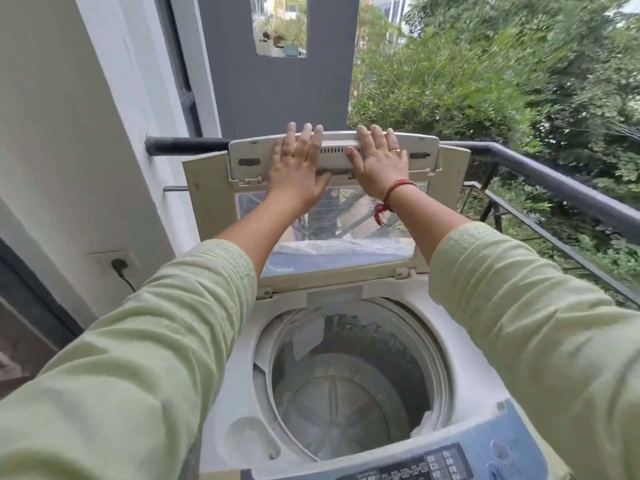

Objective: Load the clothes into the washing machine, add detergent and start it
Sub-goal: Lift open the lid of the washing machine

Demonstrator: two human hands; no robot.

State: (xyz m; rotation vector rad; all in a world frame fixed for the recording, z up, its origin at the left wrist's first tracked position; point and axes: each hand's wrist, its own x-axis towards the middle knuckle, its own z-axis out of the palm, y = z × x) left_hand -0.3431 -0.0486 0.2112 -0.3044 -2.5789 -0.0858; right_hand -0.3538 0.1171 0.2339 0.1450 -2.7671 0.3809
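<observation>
Standing on a balcony, a person in pale green sleeves [156, 341] is reaching both arms forward over a top-loading washing machine [388, 289], which is sitting directly below them against a dark metal railing [554, 174]. The machine's folding lid [419, 157] is standing raised at the back, its upper panel doubled over the clear lower panel. The left hand [298, 168] is pressing flat on the upper panel left of centre, fingers straight and slightly spread, gripping nothing, the tips reaching the top edge. The right hand [379, 164] is lying just beside it in the same way, palm flat, fingers extended, curling around nothing. A red thread [391, 195] is circling the right wrist. Under the arms the round drum [346, 403] is lying uncovered, showing its ribbed base plate. The blue control panel [450, 462] is running along the near edge. A plugged wall socket [119, 263] is showing at left, and green trees [485, 81] are filling the right.
</observation>
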